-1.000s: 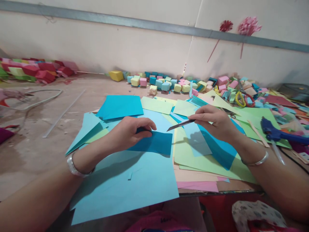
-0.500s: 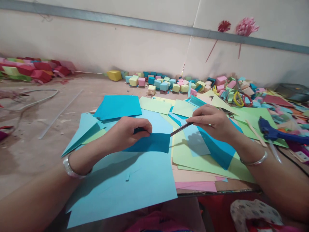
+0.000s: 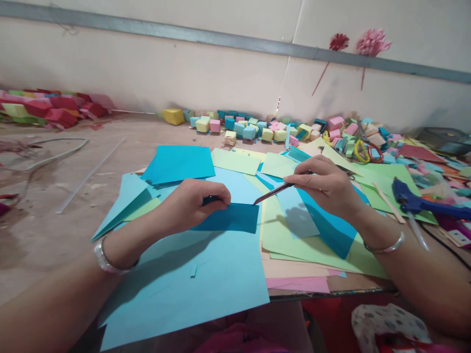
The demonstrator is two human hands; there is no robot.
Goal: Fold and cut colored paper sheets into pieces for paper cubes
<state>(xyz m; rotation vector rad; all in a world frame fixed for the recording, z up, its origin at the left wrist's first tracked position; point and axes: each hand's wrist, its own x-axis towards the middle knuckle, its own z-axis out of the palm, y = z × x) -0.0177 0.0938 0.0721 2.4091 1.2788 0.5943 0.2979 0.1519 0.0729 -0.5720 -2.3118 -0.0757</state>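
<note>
My left hand [image 3: 195,202] is closed in a pinch on the top edge of a small dark-blue paper piece [image 3: 235,218], raised above light-blue paper [image 3: 206,294]. My right hand [image 3: 326,189] grips a slim, pointed, blade-like metal tool [image 3: 272,192]; its exact kind is unclear. The tool's tip is at the top edge of the dark-blue piece, near its right corner. Part of that piece is hidden behind my left fingers. A tiny blue paper scrap [image 3: 194,271] lies on the light-blue sheet.
Green paper sheets [image 3: 287,245] and a bright-blue sheet [image 3: 180,163] surround the hands. A blue glue gun [image 3: 408,196] lies at right. Scissors [image 3: 362,151] rest among small paper boxes [image 3: 248,131] along the wall. A clear stick [image 3: 90,176] lies left.
The tool's tip has shifted slightly left along the paper's top edge. My left hand keeps its pinch, and the view has drifted a little.
</note>
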